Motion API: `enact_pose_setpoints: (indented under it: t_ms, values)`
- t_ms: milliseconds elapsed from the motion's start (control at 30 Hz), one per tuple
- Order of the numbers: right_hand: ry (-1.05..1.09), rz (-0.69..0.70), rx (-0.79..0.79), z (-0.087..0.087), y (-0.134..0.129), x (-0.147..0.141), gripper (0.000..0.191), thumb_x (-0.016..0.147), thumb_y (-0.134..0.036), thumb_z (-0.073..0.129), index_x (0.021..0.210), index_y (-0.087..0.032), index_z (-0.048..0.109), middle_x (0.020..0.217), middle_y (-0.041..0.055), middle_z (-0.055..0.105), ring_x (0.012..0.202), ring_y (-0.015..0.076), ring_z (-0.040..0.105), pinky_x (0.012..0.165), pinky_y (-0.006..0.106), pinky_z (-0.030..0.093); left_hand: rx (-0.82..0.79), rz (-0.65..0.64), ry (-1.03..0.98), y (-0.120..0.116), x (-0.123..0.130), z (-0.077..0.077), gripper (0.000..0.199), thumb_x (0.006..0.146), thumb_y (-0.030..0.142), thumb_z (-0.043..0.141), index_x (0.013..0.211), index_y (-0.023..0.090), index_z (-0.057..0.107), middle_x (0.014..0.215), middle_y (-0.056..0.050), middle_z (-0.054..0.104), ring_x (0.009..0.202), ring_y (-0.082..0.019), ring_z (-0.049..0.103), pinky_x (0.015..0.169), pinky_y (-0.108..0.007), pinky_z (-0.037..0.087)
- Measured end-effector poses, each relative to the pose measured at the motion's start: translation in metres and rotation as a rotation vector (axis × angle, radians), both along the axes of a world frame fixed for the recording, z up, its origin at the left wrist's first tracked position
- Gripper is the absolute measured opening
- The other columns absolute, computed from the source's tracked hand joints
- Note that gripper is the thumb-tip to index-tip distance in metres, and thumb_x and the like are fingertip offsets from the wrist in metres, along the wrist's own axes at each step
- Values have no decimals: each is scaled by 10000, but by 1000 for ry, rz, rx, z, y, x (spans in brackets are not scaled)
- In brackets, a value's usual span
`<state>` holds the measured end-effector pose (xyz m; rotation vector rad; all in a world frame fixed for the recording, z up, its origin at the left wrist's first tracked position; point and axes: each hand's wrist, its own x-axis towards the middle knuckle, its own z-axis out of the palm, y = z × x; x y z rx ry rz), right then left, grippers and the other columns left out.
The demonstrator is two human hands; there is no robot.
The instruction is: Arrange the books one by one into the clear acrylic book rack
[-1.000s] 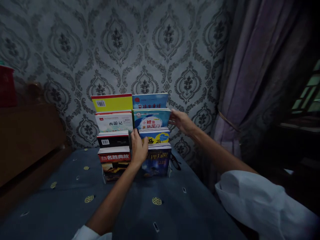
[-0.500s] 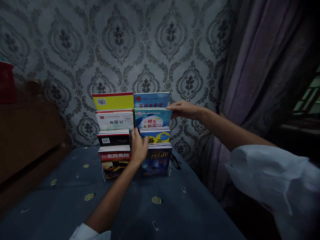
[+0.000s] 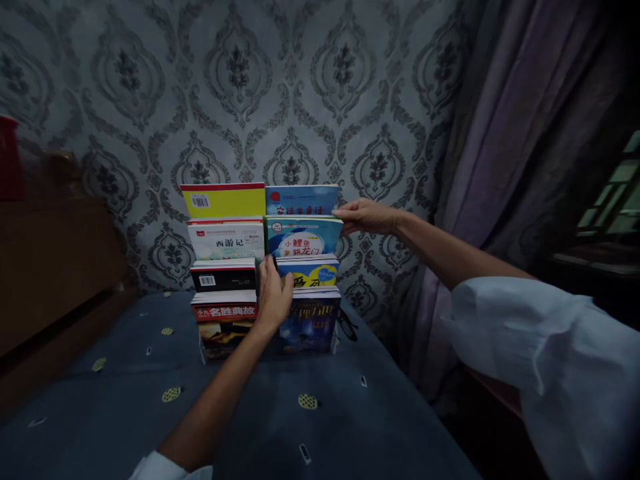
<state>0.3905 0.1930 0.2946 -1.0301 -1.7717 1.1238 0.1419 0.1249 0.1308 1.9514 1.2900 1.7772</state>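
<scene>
Books stand upright in two tiered columns on the blue cloth. In the right column, my right hand [image 3: 367, 217] pinches the upper right corner of the teal book [image 3: 305, 237]. Behind that book rises a blue book [image 3: 303, 199]. My left hand [image 3: 274, 293] reaches between the columns, its fingers at the inner edge of the yellow-and-blue book [image 3: 315, 274]; what its fingertips grip is hidden. Lower front right is a dark blue book [image 3: 313, 327]. The left column shows a yellow book [image 3: 225, 202], a white book [image 3: 227, 241], a black book [image 3: 225, 279] and a red-titled book [image 3: 223, 327].
The blue patterned cloth [image 3: 250, 413] covers the surface. Dark glasses [image 3: 349, 327] lie right of the books. Patterned wallpaper [image 3: 295, 80] is behind, a purple curtain [image 3: 480, 167] at right. Brown wooden furniture [image 3: 55, 267] and a red container [image 3: 9, 160] are at left.
The view has shifted slightly, so the books appear a little further left. Both hands keep nearly the same places at the books.
</scene>
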Motion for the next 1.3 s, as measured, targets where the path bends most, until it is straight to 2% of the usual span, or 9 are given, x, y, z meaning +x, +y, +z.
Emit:
enact_pose_setpoints:
  t_ms: [133,300,433,567,700,933,1033,1300]
  values:
    - [38,-90,196,-8,-1,-3,354,632,-449,912,756,-154,759,696,59,764,654,208,737,694,348,651,-4,-3,13,-1,0,1,608,892,289,494,1442,74,346,1458,-223,388,1442,-300,339,1217,-443,248]
    - [124,-141,380,-27,3,-4,492,530,-560,918,793,-172,768,720,29,766,690,201,729,753,352,641,-22,-3,24,-2,-1,2,611,891,292,492,1445,84,339,1480,-214,374,1454,-298,319,1221,-446,241]
    - [136,-109,352,-58,8,-6,491,491,-491,942,846,-196,772,745,5,768,716,203,719,742,342,622,-35,-1,30,-2,-1,3,604,889,286,498,1444,103,342,1481,-202,376,1453,-296,322,1221,-446,246]
    - [132,-99,243,-89,14,-10,417,522,-496,913,774,-202,760,719,2,756,623,149,661,613,257,561,-24,1,28,-2,0,2,598,894,276,487,1445,96,338,1471,-203,375,1452,-294,325,1223,-441,247]
    - [169,-94,255,-106,17,-14,400,583,-508,866,821,-209,747,759,3,759,639,143,647,589,238,516,-32,1,26,-4,1,2,602,901,281,474,1452,91,324,1476,-207,363,1457,-293,317,1223,-437,248]
    - [226,-178,358,-119,11,-29,418,701,-551,743,987,-247,725,819,9,765,803,229,701,652,303,546,-67,-5,28,-6,2,6,628,899,289,471,1458,52,313,1503,-244,351,1470,-311,305,1226,-445,236]
    - [270,-194,374,-121,10,-31,409,712,-526,738,1011,-247,721,837,9,766,835,237,703,662,305,548,-74,-11,19,-5,2,6,640,895,292,474,1468,64,307,1527,-234,341,1481,-304,295,1228,-438,232]
    - [109,-105,377,-104,7,-23,414,720,-520,735,1006,-221,733,829,-1,756,776,200,673,697,297,536,-77,-41,7,-4,3,1,664,902,282,471,1507,90,277,1608,-206,271,1524,-277,211,1250,-433,175]
